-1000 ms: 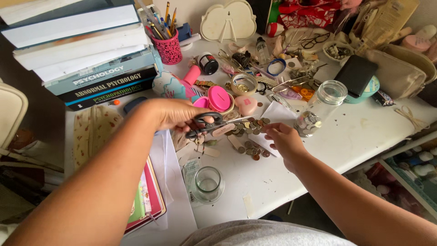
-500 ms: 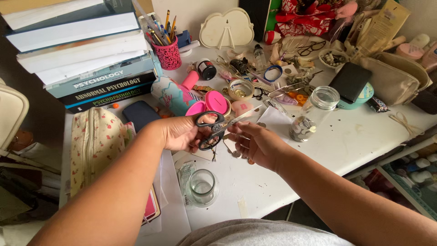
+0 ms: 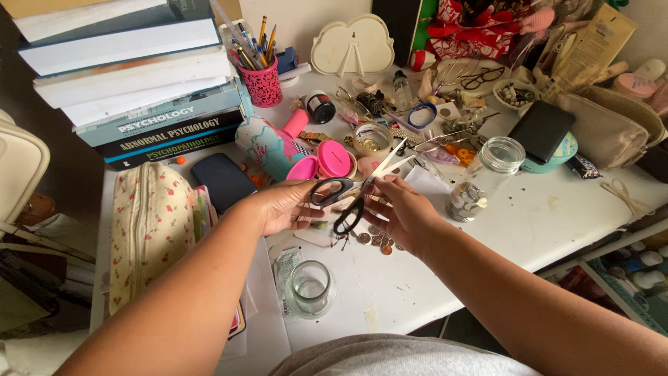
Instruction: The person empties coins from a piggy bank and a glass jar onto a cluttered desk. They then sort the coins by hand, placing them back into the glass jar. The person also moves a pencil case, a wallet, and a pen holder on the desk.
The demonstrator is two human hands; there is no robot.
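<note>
Head view. A pair of black-handled scissors is held above the white table, between the two hands, over a scatter of loose coins. The left hand is closed around the handle loops; the right hand is closed on the scissors near the pivot, with fingers lying close to the base of the blades. The blades are seen parted, tips pointing away from the body toward a roll of tape.

Just right of the hands, a glass jar part-filled with coins stands upright and uncapped. An empty glass jar stands near the table's front edge, below the left wrist. A floral pouch and a dark phone lie to the left; a stack of books and a pink pencil cup stand at the rear.

Risks judged from this position: with the blades open and fingers near the pivot, a closing of the handles could nip the right hand. A sweep of either forearm could tip the empty jar off the near edge or upset the coin jar. Loose coins could be brushed to the floor.
</note>
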